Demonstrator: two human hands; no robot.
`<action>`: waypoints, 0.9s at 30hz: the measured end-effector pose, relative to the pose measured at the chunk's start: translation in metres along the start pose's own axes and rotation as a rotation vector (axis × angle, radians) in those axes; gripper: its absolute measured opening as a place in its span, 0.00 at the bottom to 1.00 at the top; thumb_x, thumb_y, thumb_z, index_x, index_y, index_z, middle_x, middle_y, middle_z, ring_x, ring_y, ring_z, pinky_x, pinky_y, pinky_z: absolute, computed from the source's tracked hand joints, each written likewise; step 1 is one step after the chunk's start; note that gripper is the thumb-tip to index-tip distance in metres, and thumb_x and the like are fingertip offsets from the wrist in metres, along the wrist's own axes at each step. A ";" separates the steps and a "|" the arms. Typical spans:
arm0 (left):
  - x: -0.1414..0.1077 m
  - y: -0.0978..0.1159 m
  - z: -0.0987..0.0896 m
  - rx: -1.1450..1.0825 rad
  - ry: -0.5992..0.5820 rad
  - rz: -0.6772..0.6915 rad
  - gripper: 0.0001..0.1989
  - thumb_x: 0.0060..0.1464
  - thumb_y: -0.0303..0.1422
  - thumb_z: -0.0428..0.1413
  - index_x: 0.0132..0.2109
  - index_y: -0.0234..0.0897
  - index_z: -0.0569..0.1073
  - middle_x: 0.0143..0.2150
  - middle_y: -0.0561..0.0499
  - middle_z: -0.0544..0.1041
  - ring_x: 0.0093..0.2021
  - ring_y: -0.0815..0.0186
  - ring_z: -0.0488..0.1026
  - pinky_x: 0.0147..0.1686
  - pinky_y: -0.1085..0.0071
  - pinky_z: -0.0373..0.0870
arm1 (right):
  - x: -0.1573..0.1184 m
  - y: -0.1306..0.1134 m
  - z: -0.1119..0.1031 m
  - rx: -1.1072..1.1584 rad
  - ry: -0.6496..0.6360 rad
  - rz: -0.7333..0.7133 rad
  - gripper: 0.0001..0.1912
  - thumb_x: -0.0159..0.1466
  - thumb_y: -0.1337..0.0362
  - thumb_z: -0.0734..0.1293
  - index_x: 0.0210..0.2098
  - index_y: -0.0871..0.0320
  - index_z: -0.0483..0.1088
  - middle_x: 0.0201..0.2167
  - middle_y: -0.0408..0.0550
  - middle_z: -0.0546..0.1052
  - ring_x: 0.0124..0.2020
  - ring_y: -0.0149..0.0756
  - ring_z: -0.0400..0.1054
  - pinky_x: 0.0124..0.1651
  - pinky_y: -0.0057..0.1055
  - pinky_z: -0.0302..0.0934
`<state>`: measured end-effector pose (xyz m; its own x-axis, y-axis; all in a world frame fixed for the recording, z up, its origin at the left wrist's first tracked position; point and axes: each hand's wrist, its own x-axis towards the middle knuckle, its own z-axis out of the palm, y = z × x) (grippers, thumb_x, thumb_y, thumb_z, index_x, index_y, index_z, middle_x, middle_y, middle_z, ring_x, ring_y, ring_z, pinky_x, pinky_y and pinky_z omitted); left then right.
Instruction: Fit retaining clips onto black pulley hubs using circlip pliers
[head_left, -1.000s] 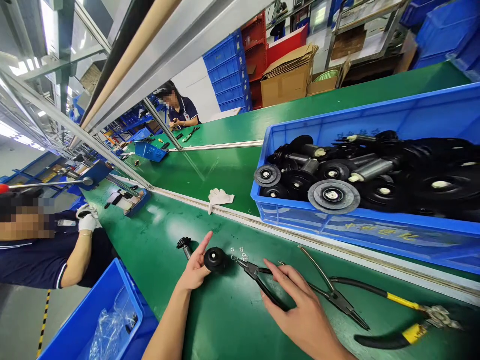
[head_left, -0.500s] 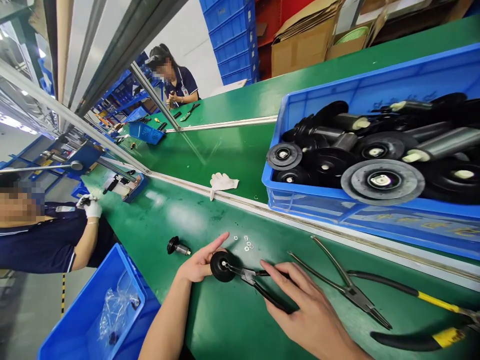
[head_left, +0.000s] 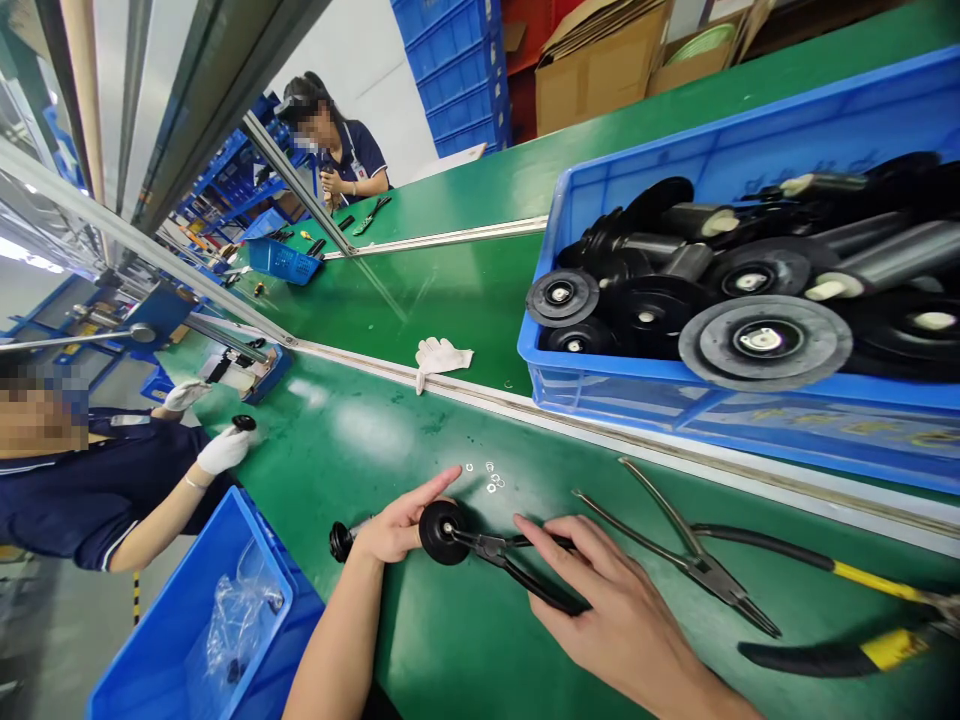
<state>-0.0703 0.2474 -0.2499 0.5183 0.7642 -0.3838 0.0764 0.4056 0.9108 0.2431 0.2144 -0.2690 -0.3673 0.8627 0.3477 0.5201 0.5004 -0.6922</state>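
My left hand (head_left: 397, 525) grips a round black part (head_left: 433, 545) with a small pale centre, its disc face turned up toward me. Black-handled circlip pliers (head_left: 491, 547) are in my right hand (head_left: 611, 600), with fingers around the handles. The plier tips touch the middle of the disc. Just beyond, several small metal retaining rings (head_left: 493, 483) lie loose on the green table (head_left: 442, 660). Another black part (head_left: 341, 540) lies behind my left wrist, partly covered by it.
Bare-metal pliers (head_left: 697, 565) and yellow-and-black-handled pliers (head_left: 832, 565) lie at right. A blue crate (head_left: 622, 395) holds several black disc parts. A white glove (head_left: 442, 358) lies by the rail. A blue bin (head_left: 150, 620) stands at left, near a gloved co-worker (head_left: 142, 480). Another person (head_left: 352, 160) works behind.
The co-worker at left has reached forward and now holds a black part over the table. My left arm covers more of the loose black part. My grip and the plier tips look nearly unchanged.
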 end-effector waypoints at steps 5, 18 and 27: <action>-0.001 -0.002 0.000 0.033 0.004 0.044 0.49 0.59 0.48 0.64 0.78 0.37 0.51 0.43 0.43 0.74 0.40 0.60 0.69 0.45 0.66 0.68 | -0.002 -0.001 0.002 -0.022 0.002 -0.013 0.30 0.67 0.71 0.61 0.68 0.51 0.65 0.46 0.51 0.72 0.44 0.38 0.72 0.37 0.31 0.68; -0.007 0.004 0.000 0.139 0.018 0.004 0.47 0.61 0.53 0.60 0.77 0.36 0.53 0.39 0.46 0.70 0.35 0.64 0.64 0.37 0.70 0.64 | -0.001 -0.007 -0.001 -0.090 0.029 -0.028 0.29 0.64 0.73 0.58 0.62 0.51 0.70 0.37 0.46 0.71 0.32 0.32 0.71 0.31 0.30 0.62; -0.010 0.000 -0.005 0.149 -0.014 0.039 0.42 0.65 0.49 0.59 0.77 0.38 0.54 0.43 0.44 0.72 0.38 0.63 0.66 0.40 0.70 0.66 | -0.008 -0.004 0.007 0.001 -0.077 0.037 0.33 0.66 0.74 0.57 0.68 0.48 0.66 0.38 0.44 0.71 0.30 0.30 0.72 0.32 0.30 0.65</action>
<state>-0.0797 0.2427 -0.2470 0.5347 0.7706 -0.3469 0.1810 0.2966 0.9377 0.2389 0.2048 -0.2737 -0.4057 0.8725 0.2722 0.5341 0.4680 -0.7041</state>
